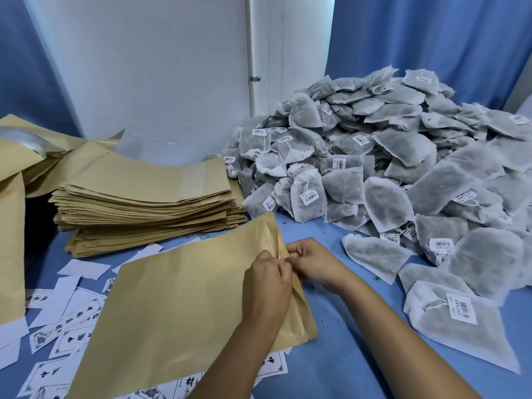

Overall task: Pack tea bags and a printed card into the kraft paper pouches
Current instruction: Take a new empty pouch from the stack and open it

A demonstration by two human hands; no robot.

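A kraft paper pouch point(178, 306) lies flat in front of me with its open mouth to the right. My left hand point(266, 286) and my right hand point(312, 262) both pinch the lips of that mouth, fingertips close together at its upper right edge. A big heap of grey tea bags point(388, 156) with barcode tags fills the right side of the table. Printed cards point(69, 315) with black characters lie scattered at the lower left, partly under the pouch.
A tall stack of flat kraft pouches point(144, 197) sits behind the held pouch. More pouches point(11, 226) stand at the far left edge. Loose tea bags point(457, 326) reach toward my right forearm. Blue cloth point(345, 355) covers the table; a white wall and blue curtains stand behind.
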